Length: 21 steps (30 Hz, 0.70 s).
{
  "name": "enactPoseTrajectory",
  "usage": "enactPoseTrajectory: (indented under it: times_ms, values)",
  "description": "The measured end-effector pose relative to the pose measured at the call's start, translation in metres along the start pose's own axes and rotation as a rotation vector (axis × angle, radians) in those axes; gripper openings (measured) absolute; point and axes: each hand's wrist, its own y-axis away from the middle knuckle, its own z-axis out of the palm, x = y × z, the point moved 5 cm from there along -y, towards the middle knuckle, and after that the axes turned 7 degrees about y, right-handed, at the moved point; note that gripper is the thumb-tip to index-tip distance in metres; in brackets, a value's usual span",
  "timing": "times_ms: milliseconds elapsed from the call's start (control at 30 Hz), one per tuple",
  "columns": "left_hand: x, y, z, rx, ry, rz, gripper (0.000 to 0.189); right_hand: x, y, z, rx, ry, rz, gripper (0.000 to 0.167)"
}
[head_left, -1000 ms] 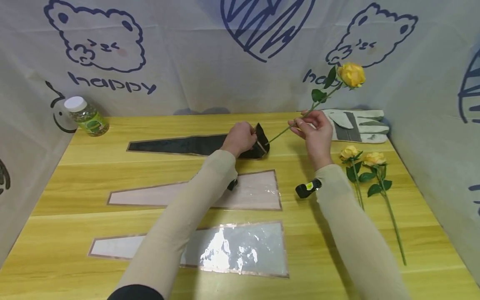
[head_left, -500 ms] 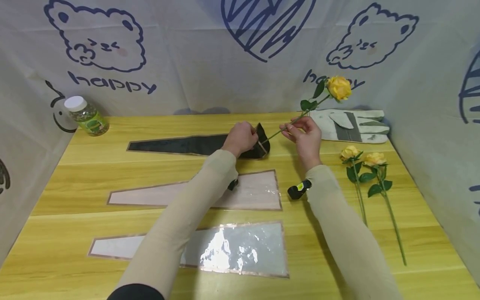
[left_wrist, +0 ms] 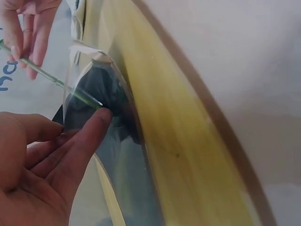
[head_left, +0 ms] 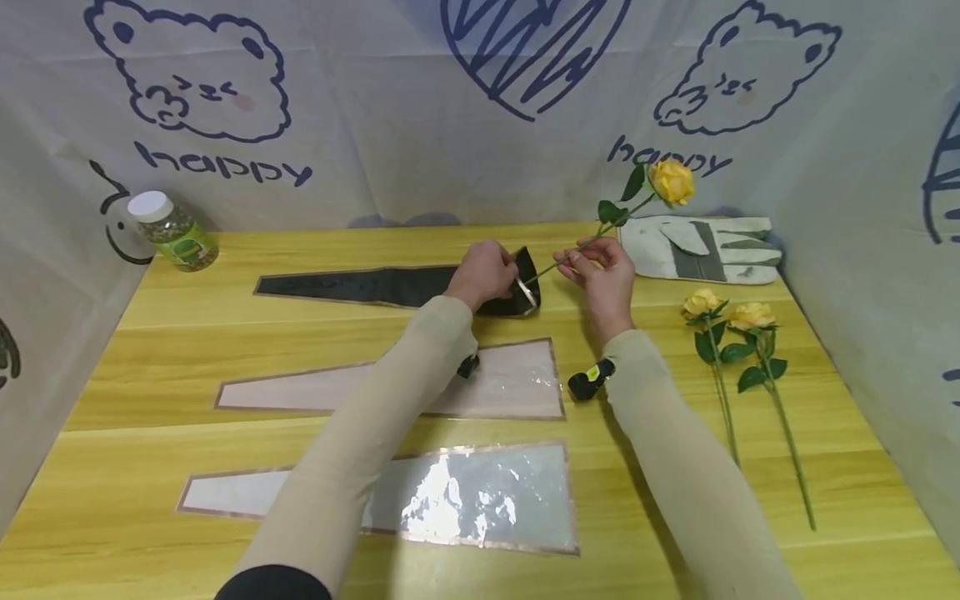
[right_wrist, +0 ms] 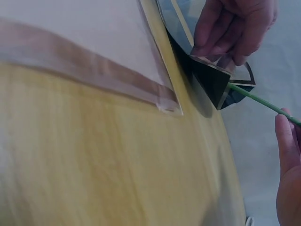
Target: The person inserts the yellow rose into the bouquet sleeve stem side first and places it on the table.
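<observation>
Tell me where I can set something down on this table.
Bare tabletop lies left of the tapered sleeves, in front of the jar, and between the two loose roses and the right edge. It is crowded around the mouth of the black sleeve, with the left hand, right hand and held rose there, the glove close by.

You can read a dark-blue, handwritten "happy" (head_left: pixel 223 165) at the upper left of the head view and a second "happy" (head_left: pixel 639 155) at the upper right, both on the white fabric backdrop (head_left: pixel 390 125); on the yellow-green label (head_left: pixel 187 248) of the clear, white-lidded jar (head_left: pixel 171 223) at the left, the print is too small to read
</observation>
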Motion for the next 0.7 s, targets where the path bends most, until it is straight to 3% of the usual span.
enactPoseTrajectory:
  times_ms: [367,700]
  values:
    - [0.006,0.001,-0.004,0.001,0.036,-0.011,0.025,0.007,0.0,0.002,-0.02,-0.049,0.005,0.018]
    - [0.012,0.002,-0.004,0.037,0.054,0.016,0.027,0.016,0.002,0.006,-0.056,-0.121,0.132,0.017]
